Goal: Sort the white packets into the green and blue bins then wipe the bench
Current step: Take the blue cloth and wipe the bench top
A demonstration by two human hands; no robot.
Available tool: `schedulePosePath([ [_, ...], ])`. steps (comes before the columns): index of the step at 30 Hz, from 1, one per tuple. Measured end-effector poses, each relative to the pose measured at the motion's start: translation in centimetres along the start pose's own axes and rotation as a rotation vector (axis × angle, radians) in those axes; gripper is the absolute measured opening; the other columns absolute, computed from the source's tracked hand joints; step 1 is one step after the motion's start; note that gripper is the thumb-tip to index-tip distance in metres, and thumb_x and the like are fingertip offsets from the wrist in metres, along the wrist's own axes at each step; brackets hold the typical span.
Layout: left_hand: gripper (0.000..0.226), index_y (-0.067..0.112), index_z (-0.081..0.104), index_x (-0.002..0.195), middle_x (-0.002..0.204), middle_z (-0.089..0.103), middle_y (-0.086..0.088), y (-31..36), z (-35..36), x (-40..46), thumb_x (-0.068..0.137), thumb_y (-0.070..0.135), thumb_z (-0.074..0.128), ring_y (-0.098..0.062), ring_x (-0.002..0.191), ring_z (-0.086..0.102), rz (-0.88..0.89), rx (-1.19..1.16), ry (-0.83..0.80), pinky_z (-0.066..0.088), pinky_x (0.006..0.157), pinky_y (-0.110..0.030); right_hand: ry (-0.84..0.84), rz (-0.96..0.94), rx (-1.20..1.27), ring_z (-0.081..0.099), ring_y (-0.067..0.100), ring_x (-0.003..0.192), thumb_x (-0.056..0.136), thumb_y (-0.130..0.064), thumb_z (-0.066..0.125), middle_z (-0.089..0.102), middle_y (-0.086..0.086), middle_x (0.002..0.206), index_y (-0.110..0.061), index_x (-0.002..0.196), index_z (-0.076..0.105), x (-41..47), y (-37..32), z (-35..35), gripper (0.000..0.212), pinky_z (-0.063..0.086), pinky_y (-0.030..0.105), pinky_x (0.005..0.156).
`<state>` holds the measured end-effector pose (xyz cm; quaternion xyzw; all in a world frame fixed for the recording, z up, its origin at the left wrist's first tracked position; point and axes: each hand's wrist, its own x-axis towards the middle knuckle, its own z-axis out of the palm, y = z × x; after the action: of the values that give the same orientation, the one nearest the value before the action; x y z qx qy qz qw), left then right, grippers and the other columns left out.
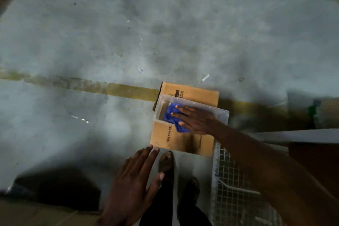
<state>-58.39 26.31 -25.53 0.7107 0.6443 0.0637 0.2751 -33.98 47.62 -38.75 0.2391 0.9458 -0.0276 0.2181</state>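
Observation:
A blue cloth (169, 113) lies bunched in a shallow clear plastic tray (201, 105), spilling over its near edge. The tray sits on a brown cardboard box (183, 143) printed "CEILING FAN", which stands on the floor. My right hand (196, 119) reaches in from the right and rests on the cloth with its fingers stretched out flat. My left hand (134, 185) hovers open in the air at the bottom centre, fingers spread, just short of the box's near left corner and holding nothing. No white packets or bins show.
Grey concrete floor (128, 33) with worn yellow lines (128, 91) fills most of the view. A white wire-mesh rack (231, 180) stands at the lower right beside my feet (167, 163). A pale bench edge (302, 135) runs along the right. Flat cardboard (36, 214) lies at the bottom left.

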Motion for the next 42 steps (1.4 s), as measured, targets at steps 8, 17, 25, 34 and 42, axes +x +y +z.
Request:
schedulePosePath([
  [8, 0.061, 0.030, 0.036, 0.151, 0.156, 0.037, 0.009, 0.3, 1.6, 1.3, 0.098, 0.060, 0.033, -0.010, 0.143, 0.034, -0.014, -0.047, -0.020, 0.025, 0.116, -0.032, 0.042, -0.067, -0.098, 0.027, 0.027, 0.150, 0.103, -0.008, 0.037, 0.033, 0.011, 0.160, -0.012, 0.153, 0.035, 2.2, 2.9, 1.7, 0.050, 0.018, 0.045, 0.124],
  [17, 0.056, 0.031, 0.036, 0.150, 0.154, 0.041, 0.004, 4.4, -2.6, 2.6, 0.098, 0.051, 0.042, -0.014, 0.140, 0.038, 0.054, -0.081, 0.066, 0.037, 0.111, -0.038, 0.229, 0.040, 0.175, 0.059, 0.030, 0.127, 0.089, -0.004, 0.060, 0.058, 0.010, 0.142, -0.012, 0.139, 0.058, -4.4, 2.4, -4.8, 0.051, 0.056, 0.046, 0.095],
  [25, 0.056, 0.021, 0.042, 0.148, 0.150, 0.047, -0.003, 11.8, -9.0, 3.0, 0.098, 0.047, 0.042, -0.021, 0.136, 0.046, 0.250, -0.096, 0.177, 0.043, 0.107, -0.038, 0.560, 0.202, 0.195, 0.043, 0.033, 0.141, 0.105, -0.006, 0.033, 0.047, 0.014, 0.151, -0.004, 0.143, 0.052, -23.1, 0.9, -19.0, 0.042, 0.038, 0.042, 0.116],
  [34, 0.059, 0.023, 0.039, 0.150, 0.152, 0.044, -0.001, 26.2, -7.7, 2.7, 0.098, 0.051, 0.037, -0.018, 0.140, 0.041, 0.550, -0.184, 0.218, 0.034, 0.114, -0.034, 0.660, 0.465, -0.094, 0.034, 0.033, 0.147, 0.100, -0.005, 0.058, 0.039, 0.016, 0.156, -0.004, 0.146, 0.046, -47.7, -2.8, -20.9, 0.048, 0.039, 0.051, 0.113],
  [42, 0.059, 0.027, 0.038, 0.150, 0.155, 0.040, 0.007, 33.1, -3.4, -2.9, 0.098, 0.054, 0.036, -0.009, 0.143, 0.034, 0.668, -0.135, 0.164, 0.028, 0.115, -0.027, 0.579, 0.633, 0.071, 0.047, 0.032, 0.139, 0.103, -0.042, 0.051, 0.048, 0.012, 0.151, -0.015, 0.139, 0.059, -54.0, -8.0, -11.0, 0.046, 0.043, 0.050, 0.108],
])
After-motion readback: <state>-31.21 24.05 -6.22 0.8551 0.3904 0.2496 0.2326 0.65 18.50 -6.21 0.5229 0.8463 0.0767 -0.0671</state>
